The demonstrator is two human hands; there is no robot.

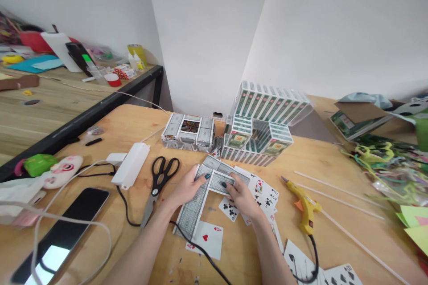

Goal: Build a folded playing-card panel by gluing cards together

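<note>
My left hand (192, 185) pinches the top of a long strip of grey-backed playing cards (191, 211), its thumb on the face. My right hand (239, 191) holds a shorter grey-backed card piece (219, 181), which meets the strip at its upper right corner. Behind both lies another card strip (242, 176). An ace of hearts (210, 240) rests face up below the long strip. Face-up cards (267, 191) are spread beside and under my right hand, with an eight of clubs (228, 209) near its fingers.
Black scissors (160, 182), a white power strip (132, 164) and a phone (63, 236) lie left. A yellow glue gun (306, 209) lies right, its black cable crossing the front. Behind stand a card-built box (189, 132) and stacked card packs (270, 102).
</note>
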